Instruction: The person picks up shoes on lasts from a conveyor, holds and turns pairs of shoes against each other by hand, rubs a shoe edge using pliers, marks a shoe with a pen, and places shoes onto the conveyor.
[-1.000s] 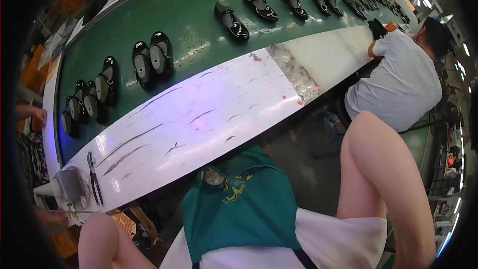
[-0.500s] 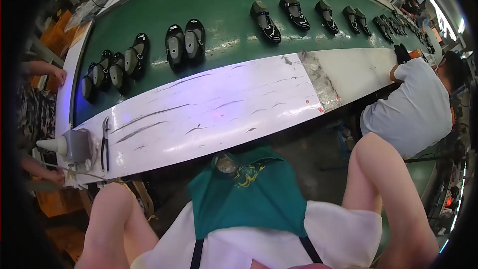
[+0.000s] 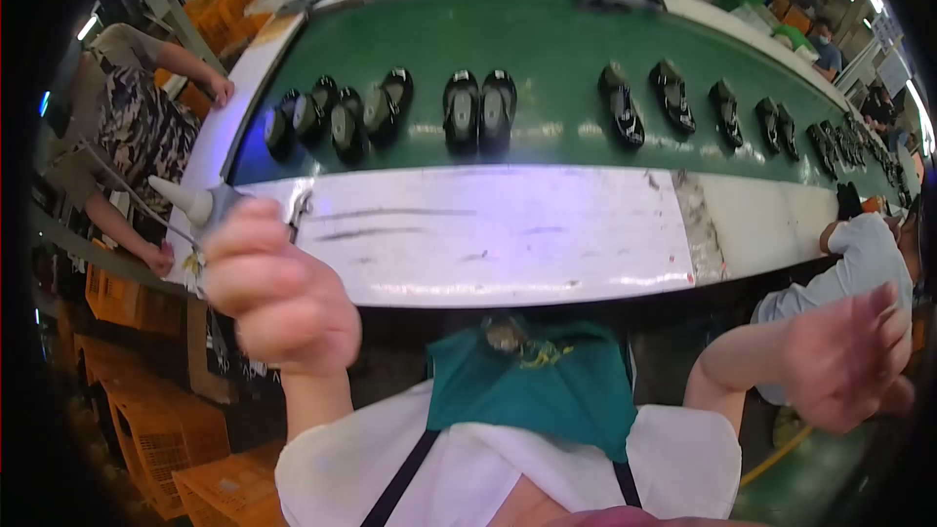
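Observation:
My left hand (image 3: 283, 298) is raised close to the camera, fingers curled in, with nothing visible in them. Behind its fingertips, on the white bench top, are a grey bottle with a white nozzle (image 3: 195, 202) and a pair of pliers (image 3: 302, 205), both partly covered. My right hand (image 3: 847, 361) is lifted at the far right, its fingers smeared by motion. It overlaps the view of a co-worker in a white shirt (image 3: 854, 259) and appears to touch nothing on the bench. Between my arms hangs my green apron (image 3: 532, 381).
Black strap shoes with grey lasts inside (image 3: 461, 112) stand in a row on the green conveyor belt (image 3: 547, 34). The white bench top (image 3: 429, 273) runs along its near side. Another person (image 3: 146, 107) is at the left end. Orange crates (image 3: 166, 429) stand lower left.
Earlier only my bent elbows and arms showed; now both hands have come into view, lowered from above. My view has shifted left, so the belt and shoes appear further right and lower.

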`<state>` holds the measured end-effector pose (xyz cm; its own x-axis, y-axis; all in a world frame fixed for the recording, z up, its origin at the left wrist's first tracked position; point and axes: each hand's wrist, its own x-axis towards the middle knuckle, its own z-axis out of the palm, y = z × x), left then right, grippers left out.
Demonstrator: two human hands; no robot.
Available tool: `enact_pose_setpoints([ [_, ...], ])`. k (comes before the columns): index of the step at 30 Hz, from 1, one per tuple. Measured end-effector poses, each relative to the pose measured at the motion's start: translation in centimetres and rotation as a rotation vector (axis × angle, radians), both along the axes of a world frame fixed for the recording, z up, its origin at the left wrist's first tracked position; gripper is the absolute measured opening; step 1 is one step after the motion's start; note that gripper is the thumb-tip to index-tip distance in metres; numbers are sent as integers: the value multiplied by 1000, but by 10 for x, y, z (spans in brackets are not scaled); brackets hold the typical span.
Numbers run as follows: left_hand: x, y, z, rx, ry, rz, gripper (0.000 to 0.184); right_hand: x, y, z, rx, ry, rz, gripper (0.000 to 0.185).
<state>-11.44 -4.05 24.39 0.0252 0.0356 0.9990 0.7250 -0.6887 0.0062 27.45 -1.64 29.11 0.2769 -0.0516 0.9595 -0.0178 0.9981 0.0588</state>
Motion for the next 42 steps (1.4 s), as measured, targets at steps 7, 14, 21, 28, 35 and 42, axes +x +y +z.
enact_pose_setpoints([
  [7,-7,-21,57,251,-323,-520,43,-97,-7,64,-50,435,-195,73],
  [14,-2,-21,59,236,-260,-336,40,-75,-20,56,105,183,-584,78],
  [21,-1,-20,59,255,-183,-152,38,-45,-29,55,297,-82,-944,83],
  [28,22,12,-88,-587,-85,-284,24,-37,3,-63,-15,-134,-248,26],
  [35,98,27,-214,-878,-135,-219,30,-136,33,-242,-1134,-235,5,26],
  [42,112,39,-239,-894,-115,-250,32,-174,20,-288,-1057,-366,10,34],
])
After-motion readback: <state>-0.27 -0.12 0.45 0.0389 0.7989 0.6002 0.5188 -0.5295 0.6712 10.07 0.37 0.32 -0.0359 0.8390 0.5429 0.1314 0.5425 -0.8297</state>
